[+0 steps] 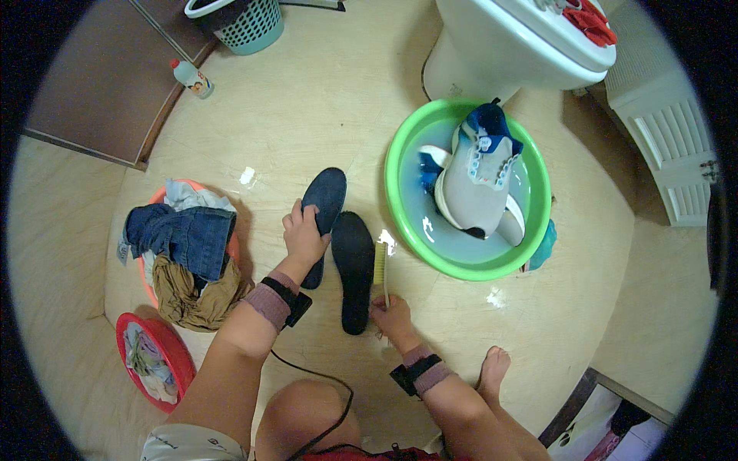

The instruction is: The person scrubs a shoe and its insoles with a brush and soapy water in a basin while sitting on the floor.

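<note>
Two dark insoles lie side by side on the floor in front of me. My left hand (306,237) grips the left insole (326,192), fingers over its middle and thumb at its right edge. The right insole (354,269) lies flat and looks nearly black. Just right of it is a scrub brush (380,263) with yellowish bristles and a thin pale handle. My right hand (394,318) is closed on the lower end of that handle, with the bristles facing the right insole.
A green basin (393,192) of cloudy water holds a grey-and-blue sneaker (477,188) beside the toilet (461,69). To the left stand an orange basin (146,269) of clothes and a red basin (181,357). A bottle (192,79) and teal basket (254,31) sit farther back.
</note>
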Demonstrator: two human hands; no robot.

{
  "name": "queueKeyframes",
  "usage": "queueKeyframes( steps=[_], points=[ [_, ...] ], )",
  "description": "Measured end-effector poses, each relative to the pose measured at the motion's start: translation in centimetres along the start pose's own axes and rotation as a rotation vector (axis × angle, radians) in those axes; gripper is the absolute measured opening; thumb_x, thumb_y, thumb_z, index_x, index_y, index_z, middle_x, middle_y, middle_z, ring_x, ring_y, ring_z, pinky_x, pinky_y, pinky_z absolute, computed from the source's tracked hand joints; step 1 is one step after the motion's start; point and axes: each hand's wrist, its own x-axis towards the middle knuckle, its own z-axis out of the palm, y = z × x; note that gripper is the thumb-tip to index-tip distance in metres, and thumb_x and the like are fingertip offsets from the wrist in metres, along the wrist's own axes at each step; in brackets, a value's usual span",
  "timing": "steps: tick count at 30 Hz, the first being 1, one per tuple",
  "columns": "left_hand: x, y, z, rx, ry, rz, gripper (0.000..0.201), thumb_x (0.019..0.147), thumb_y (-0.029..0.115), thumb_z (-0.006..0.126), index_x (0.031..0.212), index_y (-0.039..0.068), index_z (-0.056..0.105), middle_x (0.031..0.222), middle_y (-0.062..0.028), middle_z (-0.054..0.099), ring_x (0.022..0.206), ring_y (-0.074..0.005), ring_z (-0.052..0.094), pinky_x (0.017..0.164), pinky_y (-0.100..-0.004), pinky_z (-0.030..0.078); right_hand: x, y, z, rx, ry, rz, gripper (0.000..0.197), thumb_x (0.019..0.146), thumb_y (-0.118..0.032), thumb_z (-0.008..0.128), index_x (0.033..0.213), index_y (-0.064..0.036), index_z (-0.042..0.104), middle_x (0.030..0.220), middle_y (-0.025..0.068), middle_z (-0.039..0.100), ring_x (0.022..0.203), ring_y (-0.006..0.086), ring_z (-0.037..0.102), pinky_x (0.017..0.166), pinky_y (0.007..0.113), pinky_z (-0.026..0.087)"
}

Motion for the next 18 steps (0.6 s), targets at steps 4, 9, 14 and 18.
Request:
queueKeyframes(
  steps=[4, 9, 14, 18],
  points=[
    [-0.2, 1.2, 0.0, -0.051, -0.048, -0.025, 0.063, 0.067, 0.014, 0.082, 0.12, 0.014, 0.049, 0.147, -0.0181, 0.032, 0.127, -0.0404, 0.036, 0.099, -0.0471, 0.041, -0.7, -4.6, -2.0, 0.475, -0.05, 0.304, 0.017, 0.087, -0.013, 0.07, 0.084, -0.001, 0.059, 0.065, 0.0035, 0.057, 0.05, 0.0093, 0.052, 0.043, 0.027, 0.044],
    [-3.0, -0.4, 1.4, -0.129, 0.07, 0.027, 0.06, 0.072, 0.018, 0.077, 0.126, 0.013, 0.052, 0.148, -0.0196, 0.032, 0.129, -0.0404, 0.035, 0.102, -0.0521, 0.035, -0.9, -3.5, 1.1, 0.668, 0.038, 0.38, 0.016, 0.086, -0.011, 0.071, 0.083, -0.0024, 0.058, 0.063, 0.0048, 0.058, 0.045, 0.0113, 0.049, 0.037, 0.026, 0.041],
    [-10.6, 0.9, 1.7, -0.201, -0.047, 0.256, 0.063, 0.075, 0.024, 0.073, 0.132, 0.007, 0.051, 0.151, -0.0204, 0.028, 0.136, -0.039, 0.029, 0.108, -0.0544, 0.027, -1.7, -4.3, 0.5, 0.634, 0.026, 0.407, 0.016, 0.091, -0.017, 0.067, 0.085, -0.0045, 0.058, 0.065, 0.0052, 0.06, 0.047, 0.0107, 0.053, 0.038, 0.024, 0.039],
    [-14.4, 1.0, 1.5, -0.236, -0.216, 0.448, 0.075, 0.075, 0.024, 0.072, 0.141, 0.004, 0.042, 0.156, -0.0176, 0.023, 0.145, -0.0402, 0.015, 0.116, -0.0549, 0.013, -1.4, -2.7, -1.1, 0.344, 0.194, 0.16, 0.022, 0.096, -0.023, 0.058, 0.097, -0.0005, 0.059, 0.067, 0.0102, 0.064, 0.054, 0.0177, 0.06, 0.047, 0.032, 0.046]
  ],
)
